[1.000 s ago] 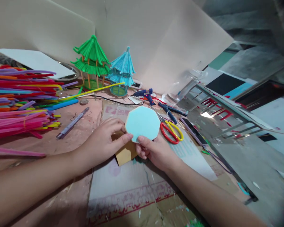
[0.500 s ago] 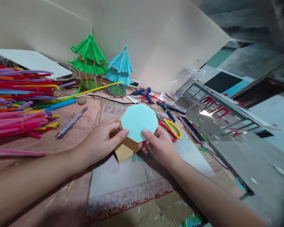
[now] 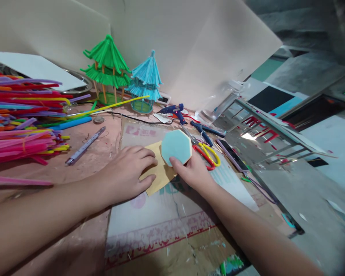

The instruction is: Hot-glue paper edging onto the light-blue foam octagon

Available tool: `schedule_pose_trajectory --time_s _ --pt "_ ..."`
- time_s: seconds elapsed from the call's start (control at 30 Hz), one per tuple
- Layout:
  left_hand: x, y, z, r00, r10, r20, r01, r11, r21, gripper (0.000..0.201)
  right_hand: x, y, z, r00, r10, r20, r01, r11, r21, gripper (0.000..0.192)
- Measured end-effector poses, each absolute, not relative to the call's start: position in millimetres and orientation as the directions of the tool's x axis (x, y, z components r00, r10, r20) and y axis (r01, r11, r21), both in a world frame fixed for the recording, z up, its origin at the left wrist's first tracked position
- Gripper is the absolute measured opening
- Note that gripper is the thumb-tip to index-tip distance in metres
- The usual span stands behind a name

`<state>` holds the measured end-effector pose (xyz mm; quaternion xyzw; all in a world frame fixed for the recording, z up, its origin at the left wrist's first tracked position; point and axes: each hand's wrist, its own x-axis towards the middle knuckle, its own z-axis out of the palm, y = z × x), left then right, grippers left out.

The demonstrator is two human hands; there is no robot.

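Observation:
My right hand (image 3: 191, 166) grips a light blue octagonal piece (image 3: 176, 145) with a pale edge, thumb on top and the other fingers mostly hidden beneath. Under it lies a tan sheet of paper (image 3: 158, 178), on a whitish plastic sheet with printed marks (image 3: 132, 230). Fingers apart, my left hand (image 3: 135, 168) rests at the left side of the tan paper and holds nothing. Just right of the octagon are scissors (image 3: 208, 155) with red and yellow handles.
Bundled pipe cleaners (image 3: 25, 119) fill the left side, near a pen (image 3: 85, 146). Behind stand a green model pavilion (image 3: 107, 73) and a blue one (image 3: 148, 82). A glue gun (image 3: 174, 111), pliers (image 3: 204, 130) and a phone (image 3: 232, 154) lie at the right.
My left hand has let go of the octagon and moved down left toward the tan paper. My right hand has tilted the octagon and shifted it slightly right.

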<state>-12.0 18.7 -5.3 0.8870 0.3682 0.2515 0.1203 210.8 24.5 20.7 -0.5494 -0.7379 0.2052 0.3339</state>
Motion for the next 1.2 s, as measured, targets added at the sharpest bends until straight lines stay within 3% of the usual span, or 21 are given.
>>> schedule_pose_trajectory --time_s 0.1,0.37,0.5,0.73,1.0,1.2 --pt "-11.2 19.0 -5.8 0.613 0.711 0.345 0.598 -0.703 0.386 0.029 210.7 25.0 21.0 -0.193 0.929 0.317 0.682 0.359 -0.637 0.034" --pt "-12.0 19.8 -3.1 0.622 0.711 0.329 0.600 -0.702 0.383 0.030 214.9 29.9 34.8 -0.207 0.938 0.279 0.675 0.344 -0.653 0.042" --pt "-11.4 20.3 -4.1 0.626 0.700 0.344 0.592 -0.713 0.376 0.030 211.9 33.4 38.0 -0.213 0.953 0.213 0.704 0.302 -0.643 0.033" --pt "-10.9 18.8 -2.8 0.634 0.705 0.316 0.609 -0.708 0.357 0.036 211.0 7.6 44.4 -0.303 0.930 0.207 0.772 0.367 -0.518 0.013" --pt "-9.1 17.8 -5.5 0.647 0.690 0.324 0.622 -0.723 0.300 0.034 193.9 47.0 27.3 -0.311 0.888 0.338 0.879 0.404 -0.254 0.033" --pt "-9.1 17.3 -2.4 0.648 0.697 0.307 0.627 -0.717 0.304 0.034 203.9 13.6 38.9 -0.426 0.878 0.218 0.852 0.470 -0.229 0.029"
